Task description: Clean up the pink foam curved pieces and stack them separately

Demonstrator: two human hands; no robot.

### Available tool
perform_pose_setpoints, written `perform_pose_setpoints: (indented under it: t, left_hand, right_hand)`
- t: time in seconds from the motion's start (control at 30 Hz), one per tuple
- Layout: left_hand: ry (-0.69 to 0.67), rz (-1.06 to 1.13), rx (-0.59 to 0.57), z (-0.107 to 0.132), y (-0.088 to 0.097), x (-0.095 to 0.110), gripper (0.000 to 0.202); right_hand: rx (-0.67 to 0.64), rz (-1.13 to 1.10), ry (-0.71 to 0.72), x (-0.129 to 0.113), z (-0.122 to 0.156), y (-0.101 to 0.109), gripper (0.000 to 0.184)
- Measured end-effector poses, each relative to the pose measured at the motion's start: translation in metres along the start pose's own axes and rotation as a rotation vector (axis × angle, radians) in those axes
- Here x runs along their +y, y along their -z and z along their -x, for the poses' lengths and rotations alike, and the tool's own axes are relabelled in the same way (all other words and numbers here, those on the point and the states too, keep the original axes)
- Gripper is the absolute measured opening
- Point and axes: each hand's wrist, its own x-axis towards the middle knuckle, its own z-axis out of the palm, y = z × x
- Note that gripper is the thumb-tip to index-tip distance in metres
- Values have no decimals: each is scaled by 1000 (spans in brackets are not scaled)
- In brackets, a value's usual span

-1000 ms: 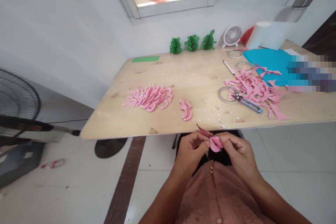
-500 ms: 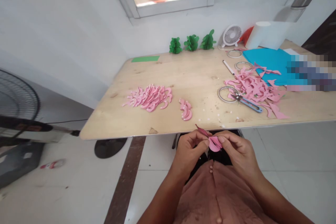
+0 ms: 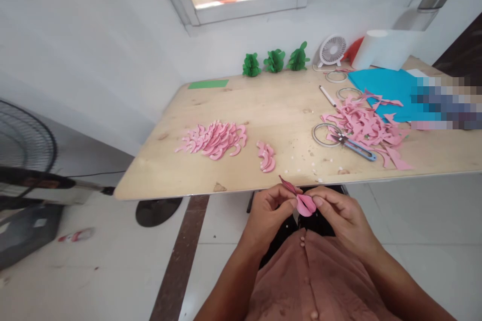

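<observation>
Between my two hands, just past the table's front edge, is a folded pink paper piece (image 3: 306, 205) with layers fanned apart. My left hand (image 3: 273, 210) pinches its left side, and a darker pink strip pokes up above those fingers. On the other side my right hand (image 3: 337, 210) is closed on the piece with thumb and finger. Nearest on the table lies a small stack of curved pink paper cutouts (image 3: 266, 156). A larger pile of similar cutouts (image 3: 214, 139) spreads to its left.
Pink paper scraps (image 3: 371, 123) are heaped at the right, beside blue-handled thread snips (image 3: 357, 149), tape rings (image 3: 327, 135) and a marker (image 3: 327, 96). Green paper figures (image 3: 274, 61), a small white fan (image 3: 333, 50) and blue sheets (image 3: 399, 90) stand or lie farther back. A floor fan (image 3: 26, 140) is at left.
The pink paper piece has shifted slightly left and turned, showing its layers spread wider. Both hands keep their pinch, and the things on the table have not moved.
</observation>
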Motion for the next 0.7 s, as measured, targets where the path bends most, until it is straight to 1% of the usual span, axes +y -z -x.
perform_pose_setpoints:
  t: [0.07, 0.27, 0.37, 0.6, 0.7]
  left_hand:
    - [1, 3, 2, 0, 0, 0, 9]
    - [14, -14, -7, 1, -2, 1, 10]
    - [29, -29, 8, 1, -3, 0, 11]
    - [-12, -69, 17, -1, -5, -9, 17]
    - [-1, -76, 1, -1, -4, -9, 14]
  right_hand:
    - [4, 28, 20, 1, 0, 0, 26]
    - [108, 168, 58, 3, 1, -3, 23]
    - [131, 213, 68, 2, 2, -4, 21]
    - [169, 234, 122, -3, 3, -7, 22]
    - [150, 185, 87, 1, 3, -7, 21]
